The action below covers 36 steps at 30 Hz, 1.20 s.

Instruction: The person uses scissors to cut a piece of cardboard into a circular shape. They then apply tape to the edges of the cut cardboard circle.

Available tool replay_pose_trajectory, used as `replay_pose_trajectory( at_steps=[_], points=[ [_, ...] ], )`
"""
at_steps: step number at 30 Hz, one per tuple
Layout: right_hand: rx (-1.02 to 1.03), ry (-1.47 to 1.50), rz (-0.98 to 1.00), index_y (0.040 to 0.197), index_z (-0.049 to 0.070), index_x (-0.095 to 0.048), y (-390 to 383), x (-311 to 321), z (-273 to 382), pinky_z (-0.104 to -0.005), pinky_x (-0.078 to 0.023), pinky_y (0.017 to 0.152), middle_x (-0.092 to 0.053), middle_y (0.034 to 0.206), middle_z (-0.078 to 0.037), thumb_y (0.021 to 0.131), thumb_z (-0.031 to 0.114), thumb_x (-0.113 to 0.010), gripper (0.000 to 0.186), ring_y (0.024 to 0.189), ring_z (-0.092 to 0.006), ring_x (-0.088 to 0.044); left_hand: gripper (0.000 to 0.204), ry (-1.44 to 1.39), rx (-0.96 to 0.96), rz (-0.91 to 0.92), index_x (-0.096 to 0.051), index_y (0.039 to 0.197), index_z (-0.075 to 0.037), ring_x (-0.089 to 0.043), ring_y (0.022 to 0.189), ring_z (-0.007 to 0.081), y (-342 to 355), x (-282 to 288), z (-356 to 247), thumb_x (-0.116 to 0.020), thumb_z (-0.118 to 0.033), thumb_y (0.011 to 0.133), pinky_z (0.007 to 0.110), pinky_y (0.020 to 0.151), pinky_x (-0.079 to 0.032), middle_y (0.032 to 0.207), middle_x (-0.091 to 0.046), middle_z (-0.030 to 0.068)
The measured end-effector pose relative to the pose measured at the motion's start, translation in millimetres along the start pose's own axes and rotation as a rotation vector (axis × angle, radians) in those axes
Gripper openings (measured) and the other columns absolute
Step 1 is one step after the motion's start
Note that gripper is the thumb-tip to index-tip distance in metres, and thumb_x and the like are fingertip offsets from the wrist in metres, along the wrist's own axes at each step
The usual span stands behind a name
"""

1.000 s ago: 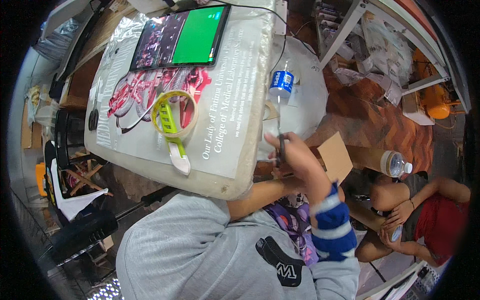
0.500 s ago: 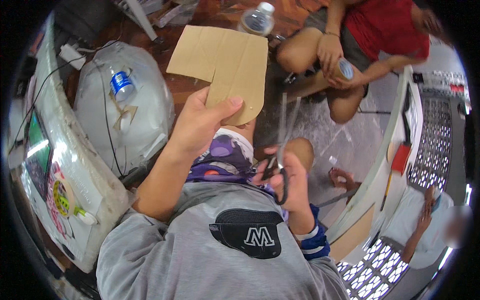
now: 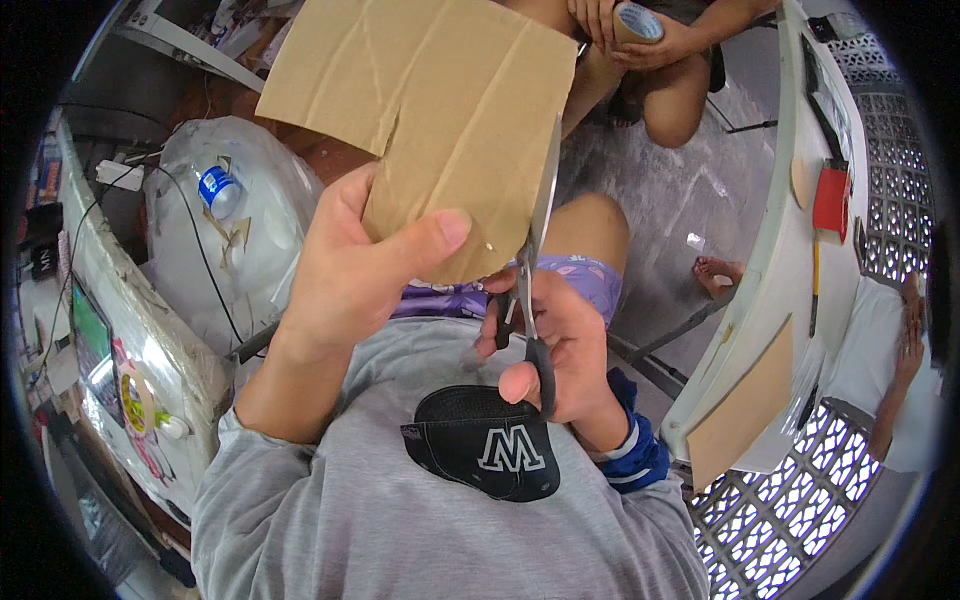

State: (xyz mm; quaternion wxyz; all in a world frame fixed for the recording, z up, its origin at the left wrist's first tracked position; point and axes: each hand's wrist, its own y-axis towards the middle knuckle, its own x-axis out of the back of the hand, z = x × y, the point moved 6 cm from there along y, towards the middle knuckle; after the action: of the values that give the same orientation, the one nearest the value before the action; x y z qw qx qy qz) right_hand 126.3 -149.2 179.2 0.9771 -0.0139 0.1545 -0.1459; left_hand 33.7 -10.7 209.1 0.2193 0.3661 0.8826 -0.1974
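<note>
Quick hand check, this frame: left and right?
Left hand: closed on brown cardboard.
Right hand: holding scissors, fingers through the handles.

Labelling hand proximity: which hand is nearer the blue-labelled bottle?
Left. The left hand, gripping the cardboard, is to the bottle's right and slightly lower in view; the right hand, holding the scissors, is farther right and lower.

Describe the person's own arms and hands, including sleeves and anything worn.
The left hand and right hand are ungloved. Left, a plain grey sleeve leaves the forearm bare. Right, a dark blue band with white striping circles the lower forearm.
</note>
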Motion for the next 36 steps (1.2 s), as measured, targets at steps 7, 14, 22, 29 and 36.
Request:
replay_pose_trajectory(
  at_steps=[7, 14, 22, 29, 36],
  points=[
    [0.033, 0.014, -0.069, 0.122, -0.007, -0.054, -5, -1, 2, -0.0252, -0.050, 0.065, -0.064, 0.091, -0.008, 0.062, 0.046, -0.090, 0.087, 0.072, -0.0126, -0.060, 0.032, -0.010, 0.010, 0.050, -0.058, 0.118, 0.006, -0.067, 0.095, 0.0169, -5, -5, 2, -0.065, -0.004, 0.088, 0.032, 0.084, -0.055, 0.108, -0.068, 0.0110],
    [0.107, -0.108, -0.024, 0.121, -0.007, -0.057, -3, 2, 7, -0.0249, -0.049, 0.062, -0.065, 0.096, -0.009, 0.061, 0.051, -0.088, 0.089, 0.070, -0.0126, -0.059, 0.031, 0.056, 0.031, 0.040, -0.059, 0.117, 0.007, -0.066, 0.093, 0.0153, -9, -3, 1, -0.064, -0.004, 0.089, 0.029, 0.081, -0.055, 0.106, -0.068, 0.0105],
    [0.070, -0.222, -0.024, 0.118, -0.008, -0.059, -4, 7, 5, -0.0252, -0.047, 0.059, -0.063, 0.089, -0.009, 0.059, 0.056, -0.087, 0.092, 0.066, -0.0129, -0.058, 0.029, 0.128, 0.047, 0.031, -0.060, 0.115, 0.007, -0.066, 0.089, 0.0140, -11, -6, -5, -0.064, -0.004, 0.088, 0.027, 0.077, -0.055, 0.103, -0.068, 0.0098],
    [0.151, -0.117, -0.090, 0.115, -0.007, -0.061, 0, 4, 8, -0.0248, -0.046, 0.058, -0.061, 0.076, -0.006, 0.057, 0.058, -0.087, 0.091, 0.063, -0.0123, -0.058, 0.028, 0.108, 0.006, 0.019, -0.059, 0.115, 0.008, -0.067, 0.088, 0.0152, -9, -10, -8, -0.062, -0.002, 0.089, 0.028, 0.077, -0.056, 0.103, -0.069, 0.0112],
    [0.102, -0.235, -0.089, 0.111, -0.005, -0.063, -2, 7, 9, -0.0242, -0.044, 0.055, -0.057, 0.068, -0.003, 0.055, 0.058, -0.087, 0.088, 0.060, -0.0110, -0.056, 0.027, 0.090, 0.017, 0.048, -0.059, 0.114, 0.010, -0.068, 0.089, 0.0186, -8, -13, -9, -0.061, -0.001, 0.089, 0.030, 0.078, -0.057, 0.102, -0.068, 0.0139]
  ],
)
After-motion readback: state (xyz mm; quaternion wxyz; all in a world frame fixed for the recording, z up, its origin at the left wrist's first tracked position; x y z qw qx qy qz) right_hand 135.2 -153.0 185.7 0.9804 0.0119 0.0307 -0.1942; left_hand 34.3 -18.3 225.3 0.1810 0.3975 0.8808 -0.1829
